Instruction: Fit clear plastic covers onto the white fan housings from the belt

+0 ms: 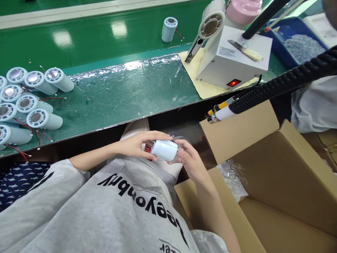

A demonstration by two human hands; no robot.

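Both my hands meet over my lap, below the table edge. Between them is a small pale-blue cylinder [165, 149] with red wires at its left end, partly inside a clear plastic sleeve. My left hand [139, 143] curls over its left end, fingers pressed on it. My right hand [190, 159] grips the right end and the clear sleeve from below.
Several more pale-blue cylinders [28, 102] with red wires lie at the table's left. One stands upright on the green belt [169, 29]. A white box machine [233, 58] sits at the right, a black hose [279, 86] crosses in front. An open cardboard box [276, 182] stands by my right side.
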